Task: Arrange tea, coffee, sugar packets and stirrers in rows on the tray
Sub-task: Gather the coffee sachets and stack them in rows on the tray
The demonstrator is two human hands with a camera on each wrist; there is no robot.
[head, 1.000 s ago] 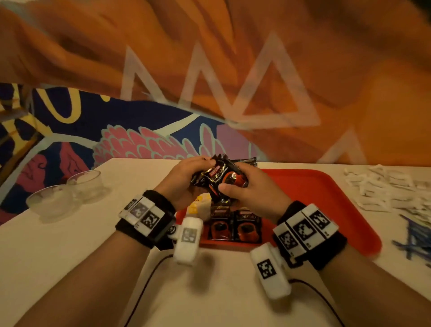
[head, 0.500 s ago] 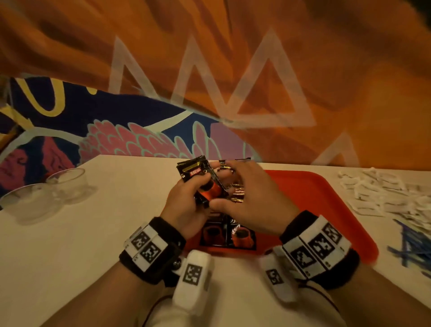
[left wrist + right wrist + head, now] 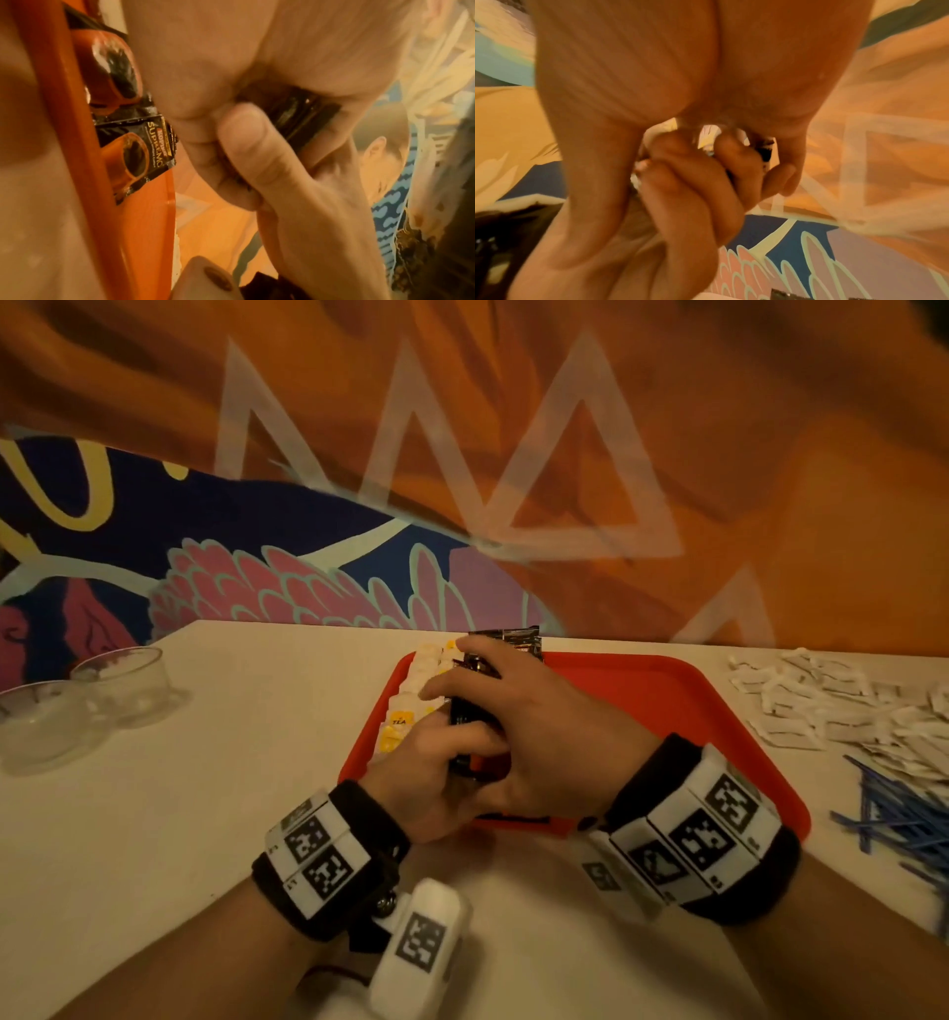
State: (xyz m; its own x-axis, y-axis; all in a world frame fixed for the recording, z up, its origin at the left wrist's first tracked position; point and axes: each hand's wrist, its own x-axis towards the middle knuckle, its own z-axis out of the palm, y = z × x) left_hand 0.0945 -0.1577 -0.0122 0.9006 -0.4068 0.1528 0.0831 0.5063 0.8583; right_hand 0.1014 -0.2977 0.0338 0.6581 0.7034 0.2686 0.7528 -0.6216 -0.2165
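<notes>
Both hands are over the near left part of the red tray (image 3: 667, 690), sharing 1 bundle of black coffee sachets (image 3: 464, 711). The left hand (image 3: 436, 762) is the lower grip: its thumb and curled fingers pinch the near end of the stack, and the left wrist view shows that thumb pressed flat on the dark stack edge (image 3: 303, 113). The right hand (image 3: 539, 726) is draped over the top, fingers bent down around the far side, so it clamps the bundle too. In the right wrist view the fingers are interlocked and blurred, and only a sliver of black shows between them.

The key relation: the bundle's long axis runs away from the person, from the left grip near the tray's near rim up to the sachet end (image 3: 513, 639) poking out beyond the right fingertips. Directly under the grips, 2 coffee sachets (image 3: 136, 154) already lie flat against the near rim. Just left of the grips sits the column of yellow-and-white tea packets (image 3: 405, 711), running along that same axis.

By my read the coffee row is underway, and the next sachet wants to come off the stack and land beyond the 2 laid ones, parallel to the tea. The right hand, on top, looks better placed to peel it. Sugar packets (image 3: 821, 701) and blue stirrers (image 3: 904, 814) wait on the bench (image 3: 205, 814), well right of both grips.
</notes>
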